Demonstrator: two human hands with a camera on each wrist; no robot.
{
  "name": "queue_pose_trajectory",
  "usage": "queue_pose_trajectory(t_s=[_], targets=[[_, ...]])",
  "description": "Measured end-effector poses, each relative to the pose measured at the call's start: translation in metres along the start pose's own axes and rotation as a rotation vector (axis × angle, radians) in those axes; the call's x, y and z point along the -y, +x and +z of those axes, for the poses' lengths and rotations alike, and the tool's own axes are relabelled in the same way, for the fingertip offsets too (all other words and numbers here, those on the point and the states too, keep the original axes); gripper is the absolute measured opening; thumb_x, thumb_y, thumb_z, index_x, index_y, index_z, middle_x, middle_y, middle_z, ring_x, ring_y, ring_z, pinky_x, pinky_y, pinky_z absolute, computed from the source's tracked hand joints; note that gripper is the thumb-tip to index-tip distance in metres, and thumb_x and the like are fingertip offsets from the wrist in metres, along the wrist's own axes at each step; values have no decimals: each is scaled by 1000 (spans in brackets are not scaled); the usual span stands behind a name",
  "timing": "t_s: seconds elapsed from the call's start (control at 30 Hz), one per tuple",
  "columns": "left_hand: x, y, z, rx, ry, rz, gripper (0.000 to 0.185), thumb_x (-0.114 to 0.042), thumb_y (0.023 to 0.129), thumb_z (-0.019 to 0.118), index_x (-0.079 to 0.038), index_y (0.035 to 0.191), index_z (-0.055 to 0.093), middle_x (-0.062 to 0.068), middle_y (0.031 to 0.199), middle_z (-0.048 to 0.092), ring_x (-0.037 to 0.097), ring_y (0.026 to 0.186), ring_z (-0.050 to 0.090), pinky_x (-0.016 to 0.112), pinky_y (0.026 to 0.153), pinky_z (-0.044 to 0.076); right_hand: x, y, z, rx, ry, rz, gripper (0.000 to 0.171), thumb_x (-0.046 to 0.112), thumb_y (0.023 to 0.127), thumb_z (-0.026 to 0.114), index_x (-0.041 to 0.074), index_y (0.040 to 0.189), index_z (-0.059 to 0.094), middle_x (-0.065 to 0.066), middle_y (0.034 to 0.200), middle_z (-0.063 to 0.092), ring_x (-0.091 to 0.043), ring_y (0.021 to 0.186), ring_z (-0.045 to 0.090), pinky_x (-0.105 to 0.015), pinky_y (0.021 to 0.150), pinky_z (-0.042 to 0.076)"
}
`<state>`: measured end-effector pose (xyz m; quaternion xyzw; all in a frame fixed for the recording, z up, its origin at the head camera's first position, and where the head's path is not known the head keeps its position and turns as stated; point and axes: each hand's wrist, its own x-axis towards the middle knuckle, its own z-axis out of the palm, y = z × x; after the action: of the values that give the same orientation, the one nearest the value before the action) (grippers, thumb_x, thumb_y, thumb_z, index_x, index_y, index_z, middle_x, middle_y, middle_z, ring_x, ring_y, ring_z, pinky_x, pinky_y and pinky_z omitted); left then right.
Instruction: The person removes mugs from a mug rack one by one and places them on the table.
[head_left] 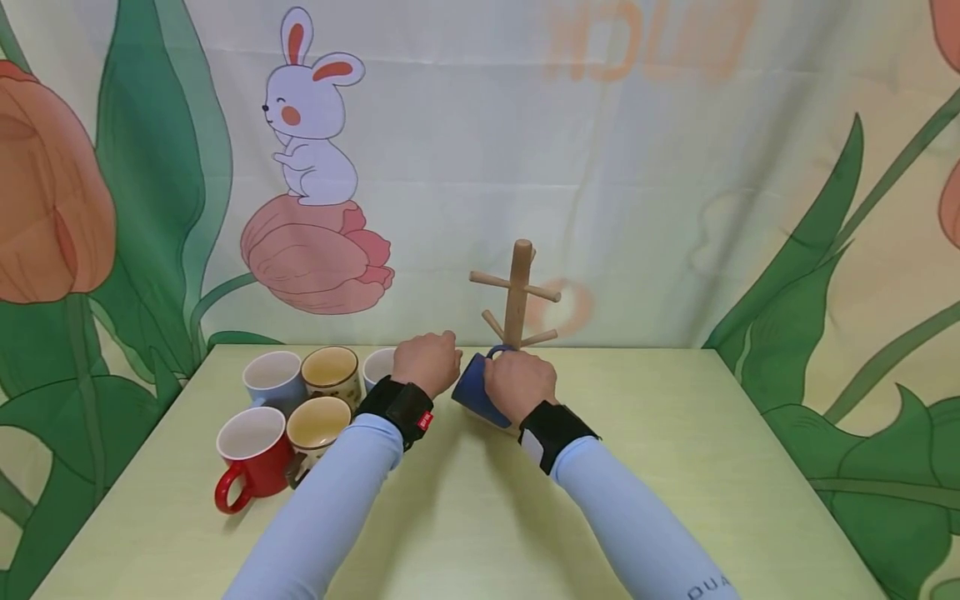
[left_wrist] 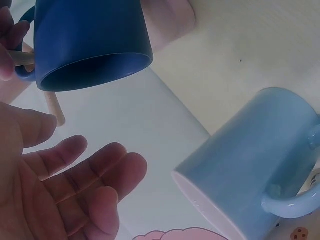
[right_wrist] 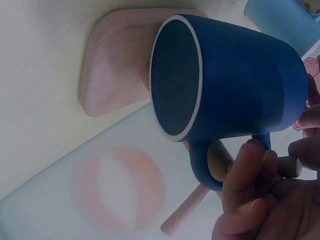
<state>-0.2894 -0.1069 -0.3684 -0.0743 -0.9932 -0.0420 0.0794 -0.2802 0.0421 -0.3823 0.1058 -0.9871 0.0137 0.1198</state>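
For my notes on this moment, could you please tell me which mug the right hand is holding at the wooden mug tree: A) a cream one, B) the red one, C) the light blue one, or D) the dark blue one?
D: the right hand grips the dark blue mug at the wooden mug tree.

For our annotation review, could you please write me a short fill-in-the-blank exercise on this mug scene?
1. The right hand holds a dark ____ mug at the wooden mug tree.
2. The left hand holds ____.
3. The mug nearest the table's front edge is ____.

Missing words: blue; nothing; red
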Motion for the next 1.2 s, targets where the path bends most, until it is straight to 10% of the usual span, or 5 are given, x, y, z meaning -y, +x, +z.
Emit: queue_pose_trajectory(t_s=[0.67,1.2], targets=[[-5,14,2,-36,-23,-13,37,-31,98,64,-3,122,57,15,86,70,33,77,70,45,64,56,-23,-2,-1,84,89,-57,30,31,103,51,11,92,71,-8,74,65,-28,74,68,-46,58,55],[-12,20,-1,7,-27,3,36,-22,99,61,-8,132,56,15,93,71,32,84,70,45,69,56,-41,1,-5,160,144,-41,34,32,103,50,10,84,67,-5,71,59,-26,72,66,-44,58,54]])
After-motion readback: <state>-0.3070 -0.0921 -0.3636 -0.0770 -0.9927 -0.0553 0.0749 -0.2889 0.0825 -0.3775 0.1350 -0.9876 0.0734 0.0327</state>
